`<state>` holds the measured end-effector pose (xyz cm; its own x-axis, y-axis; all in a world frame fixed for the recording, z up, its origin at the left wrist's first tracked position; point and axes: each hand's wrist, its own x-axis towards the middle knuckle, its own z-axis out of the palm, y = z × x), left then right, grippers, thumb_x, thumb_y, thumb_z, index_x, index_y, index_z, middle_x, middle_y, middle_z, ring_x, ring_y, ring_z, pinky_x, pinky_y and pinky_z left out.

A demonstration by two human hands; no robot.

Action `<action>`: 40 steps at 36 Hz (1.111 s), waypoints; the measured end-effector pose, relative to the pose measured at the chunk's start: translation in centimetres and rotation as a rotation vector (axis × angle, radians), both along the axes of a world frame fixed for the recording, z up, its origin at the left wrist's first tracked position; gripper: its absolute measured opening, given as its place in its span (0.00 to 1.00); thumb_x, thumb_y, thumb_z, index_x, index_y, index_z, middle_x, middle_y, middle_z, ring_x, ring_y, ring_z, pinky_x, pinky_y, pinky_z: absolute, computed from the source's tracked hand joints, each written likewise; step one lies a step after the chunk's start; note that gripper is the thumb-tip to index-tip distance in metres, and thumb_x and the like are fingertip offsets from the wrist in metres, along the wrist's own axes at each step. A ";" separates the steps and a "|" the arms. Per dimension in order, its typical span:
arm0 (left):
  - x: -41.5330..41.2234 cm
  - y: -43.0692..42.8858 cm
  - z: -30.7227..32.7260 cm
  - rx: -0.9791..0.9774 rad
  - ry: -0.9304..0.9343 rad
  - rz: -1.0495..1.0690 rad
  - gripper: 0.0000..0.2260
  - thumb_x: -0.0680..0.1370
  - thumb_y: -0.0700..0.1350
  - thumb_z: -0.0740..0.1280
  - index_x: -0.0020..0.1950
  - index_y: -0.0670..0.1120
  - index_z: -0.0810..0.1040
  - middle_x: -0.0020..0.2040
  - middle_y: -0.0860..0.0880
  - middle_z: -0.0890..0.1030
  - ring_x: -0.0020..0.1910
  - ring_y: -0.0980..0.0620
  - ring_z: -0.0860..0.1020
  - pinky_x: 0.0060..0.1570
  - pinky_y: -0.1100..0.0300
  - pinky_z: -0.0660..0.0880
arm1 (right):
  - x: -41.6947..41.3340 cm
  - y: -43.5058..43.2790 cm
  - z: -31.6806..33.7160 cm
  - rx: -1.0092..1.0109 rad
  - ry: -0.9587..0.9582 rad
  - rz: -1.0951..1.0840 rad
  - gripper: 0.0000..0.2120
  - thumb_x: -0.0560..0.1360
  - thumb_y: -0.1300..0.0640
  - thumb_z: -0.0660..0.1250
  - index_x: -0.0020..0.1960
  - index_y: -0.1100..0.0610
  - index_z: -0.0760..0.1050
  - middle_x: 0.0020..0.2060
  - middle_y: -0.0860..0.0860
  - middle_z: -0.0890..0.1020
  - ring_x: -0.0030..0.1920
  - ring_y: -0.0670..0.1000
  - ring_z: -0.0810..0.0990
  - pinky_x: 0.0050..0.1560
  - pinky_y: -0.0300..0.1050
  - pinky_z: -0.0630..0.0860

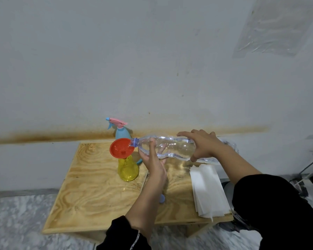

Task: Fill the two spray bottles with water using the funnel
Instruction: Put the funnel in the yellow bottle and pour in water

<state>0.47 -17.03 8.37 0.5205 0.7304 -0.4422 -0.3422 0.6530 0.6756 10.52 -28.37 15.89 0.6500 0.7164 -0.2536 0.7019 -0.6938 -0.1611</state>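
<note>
A clear plastic water bottle [172,147] lies almost level above the table, its mouth over the red funnel [122,147]. The funnel stands in the neck of the yellow spray bottle [127,169], which has no spray head on it. My left hand [154,164] supports the water bottle from below near its neck. My right hand [203,144] grips its body from above. Behind the funnel stands the blue spray bottle [122,133] with a pink and blue trigger head [116,122]. Part of a blue piece [139,161] shows behind the yellow bottle.
The wooden table [90,192] stands against a grey wall with a rusty stain line. A stack of white paper sheets [208,192] lies at its right side. A small blue cap [162,199] lies near my left wrist. Cables run at the far right.
</note>
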 end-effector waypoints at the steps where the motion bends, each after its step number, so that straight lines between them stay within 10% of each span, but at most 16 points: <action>1: 0.0 0.0 0.1 0.005 0.001 -0.005 0.34 0.76 0.50 0.69 0.75 0.58 0.53 0.62 0.48 0.78 0.47 0.49 0.83 0.50 0.45 0.76 | 0.1 -0.1 0.0 0.001 0.002 -0.004 0.46 0.61 0.50 0.75 0.71 0.35 0.54 0.58 0.48 0.70 0.61 0.52 0.67 0.58 0.54 0.63; 23: -0.7 1.0 1.2 0.237 0.106 -0.108 0.41 0.62 0.60 0.77 0.71 0.62 0.61 0.70 0.51 0.70 0.58 0.49 0.79 0.64 0.35 0.66 | -1.3 -1.4 -3.9 0.300 0.202 -0.109 0.45 0.60 0.53 0.76 0.69 0.34 0.56 0.58 0.47 0.71 0.63 0.49 0.68 0.57 0.53 0.64; 27: -0.4 1.3 2.3 0.421 0.124 -0.120 0.33 0.70 0.47 0.76 0.70 0.57 0.65 0.57 0.55 0.74 0.59 0.53 0.75 0.50 0.60 0.75 | -2.1 -1.9 -5.2 0.505 0.287 -0.149 0.45 0.59 0.54 0.77 0.67 0.32 0.57 0.57 0.46 0.72 0.62 0.46 0.70 0.60 0.55 0.69; 30: -0.2 1.0 3.4 0.561 0.140 -0.184 0.31 0.68 0.47 0.77 0.65 0.62 0.66 0.56 0.54 0.76 0.52 0.57 0.78 0.50 0.54 0.78 | -2.7 -2.3 -6.2 0.664 0.351 -0.175 0.46 0.58 0.55 0.79 0.63 0.27 0.56 0.59 0.44 0.72 0.61 0.43 0.70 0.61 0.52 0.72; 40: 1.0 0.0 5.1 0.972 0.159 -0.358 0.36 0.63 0.48 0.80 0.67 0.55 0.69 0.59 0.51 0.76 0.56 0.52 0.77 0.53 0.58 0.78 | -3.9 -1.8 -10.0 0.868 0.402 -0.327 0.53 0.58 0.48 0.81 0.74 0.48 0.53 0.71 0.47 0.65 0.69 0.45 0.65 0.68 0.47 0.65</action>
